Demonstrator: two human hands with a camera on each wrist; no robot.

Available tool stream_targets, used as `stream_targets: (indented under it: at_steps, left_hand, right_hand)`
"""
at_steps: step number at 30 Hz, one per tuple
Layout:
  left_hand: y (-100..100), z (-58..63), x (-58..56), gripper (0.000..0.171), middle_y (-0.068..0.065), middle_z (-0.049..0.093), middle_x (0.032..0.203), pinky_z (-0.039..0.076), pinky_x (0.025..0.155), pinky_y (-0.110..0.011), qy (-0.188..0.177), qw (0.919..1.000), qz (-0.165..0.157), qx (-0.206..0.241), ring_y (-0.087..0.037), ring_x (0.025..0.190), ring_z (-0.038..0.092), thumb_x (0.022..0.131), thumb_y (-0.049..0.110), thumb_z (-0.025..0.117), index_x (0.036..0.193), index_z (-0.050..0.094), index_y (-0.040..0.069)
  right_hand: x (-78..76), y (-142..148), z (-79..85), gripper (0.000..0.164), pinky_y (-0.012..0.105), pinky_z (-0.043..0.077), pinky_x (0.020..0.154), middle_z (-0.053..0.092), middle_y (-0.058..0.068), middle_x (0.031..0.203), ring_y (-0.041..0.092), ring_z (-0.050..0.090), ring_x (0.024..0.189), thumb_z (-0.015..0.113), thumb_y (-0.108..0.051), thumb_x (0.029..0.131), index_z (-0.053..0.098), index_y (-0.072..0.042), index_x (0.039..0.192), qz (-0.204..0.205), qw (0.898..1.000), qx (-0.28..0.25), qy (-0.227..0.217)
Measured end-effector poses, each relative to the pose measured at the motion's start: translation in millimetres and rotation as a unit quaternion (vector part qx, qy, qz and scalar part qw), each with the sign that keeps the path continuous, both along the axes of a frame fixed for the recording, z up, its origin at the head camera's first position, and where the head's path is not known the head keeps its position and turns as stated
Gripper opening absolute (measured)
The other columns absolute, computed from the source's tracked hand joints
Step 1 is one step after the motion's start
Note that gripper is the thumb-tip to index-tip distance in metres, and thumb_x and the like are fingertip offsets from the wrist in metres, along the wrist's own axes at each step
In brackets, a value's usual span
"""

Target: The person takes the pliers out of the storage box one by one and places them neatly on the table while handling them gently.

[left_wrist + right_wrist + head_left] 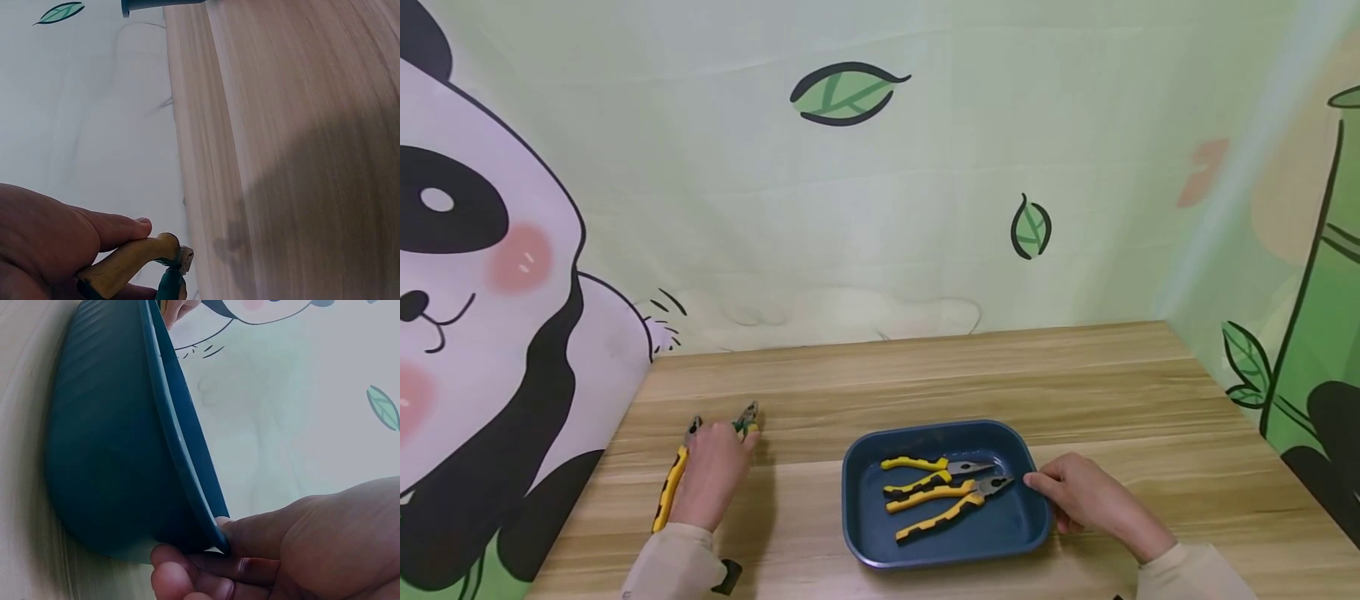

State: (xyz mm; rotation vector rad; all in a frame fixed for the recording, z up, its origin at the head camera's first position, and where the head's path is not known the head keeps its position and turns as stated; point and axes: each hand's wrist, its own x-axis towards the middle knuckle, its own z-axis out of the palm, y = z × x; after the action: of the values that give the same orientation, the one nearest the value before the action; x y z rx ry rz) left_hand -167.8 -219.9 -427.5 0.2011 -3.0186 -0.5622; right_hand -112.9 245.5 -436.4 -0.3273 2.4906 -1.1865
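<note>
My left hand [715, 471] grips a pair of pliers with yellow and green handles [124, 265]; their metal head points away, and much of the handles is hidden by the hand in the head view. Just left of that hand lies a second pair, yellow-and-black pliers [671, 487], on the table. My right hand [1086, 496] pinches the right rim of a dark blue tray [951, 562] between thumb and fingers, as the right wrist view also shows. Inside the tray lie long-nose pliers [973, 468] and, nearer me, broader-nosed pliers [994, 484], both yellow and black.
A wood-grain table [805, 508] carries everything. Behind it hangs a pale green backdrop [737, 208] printed with leaves and a panda [542, 250]. A small black piece [727, 577] shows beside the left sleeve.
</note>
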Motion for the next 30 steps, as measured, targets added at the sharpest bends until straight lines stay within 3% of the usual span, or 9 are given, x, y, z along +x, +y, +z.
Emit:
stream_targets:
  at_steps: [10, 16, 24, 30]
  left_hand:
    - [-2.4, -6.0, -2.2, 0.052, -0.01, 0.046, 0.067, 0.039, 0.054, -0.035, -0.004, 0.9998, 0.005, 0.019, -0.024, 0.061, 0.048, 0.1, 0.021, 0.069, 0.055, 0.046, 0.007]
    - [-2.6, -7.1, -2.5, 0.053, -0.008, 0.044, 0.067, 0.036, 0.054, -0.035, -0.002, 0.9999, 0.0, 0.014, -0.023, 0.06, 0.046, 0.099, 0.022, 0.07, 0.054, 0.046, 0.007]
    - [-1.5, -9.4, -4.6, 0.049, -0.009, 0.046, 0.068, 0.038, 0.054, -0.034, -0.034, 0.9992, 0.008, 0.02, -0.024, 0.063, 0.047, 0.101, 0.023, 0.068, 0.059, 0.05, 0.005]
    - [0.1, -9.6, -4.7, 0.051, -0.006, 0.045, 0.062, 0.037, 0.05, -0.031, -0.035, 0.9992, 0.003, 0.02, -0.019, 0.054, 0.046, 0.102, 0.024, 0.067, 0.058, 0.048, 0.008]
  right_hand:
    - [0.0, 0.4, 0.2, 0.039, 0.026, 0.043, 0.044, 0.055, -0.002, 0.051, 0.011, 0.05, 0.044, 0.056, -0.017, 0.107, 0.064, -0.006, 0.071, 0.001, 1.0, -0.001, 0.003]
    - [-0.2, 0.2, 0.4, 0.039, 0.025, 0.041, 0.044, 0.054, -0.002, 0.051, 0.01, 0.05, 0.044, 0.055, -0.017, 0.107, 0.064, -0.007, 0.071, 0.001, 1.0, -0.003, 0.001]
    - [0.3, -0.2, 0.2, 0.039, 0.025, 0.041, 0.044, 0.054, -0.003, 0.051, 0.01, 0.049, 0.044, 0.055, -0.017, 0.107, 0.063, -0.007, 0.071, -0.001, 1.0, -0.002, 0.001]
    - [0.5, -0.6, -0.2, 0.039, 0.025, 0.04, 0.044, 0.053, -0.003, 0.051, 0.01, 0.049, 0.044, 0.055, -0.018, 0.107, 0.064, -0.006, 0.071, -0.003, 1.0, -0.002, 0.0]
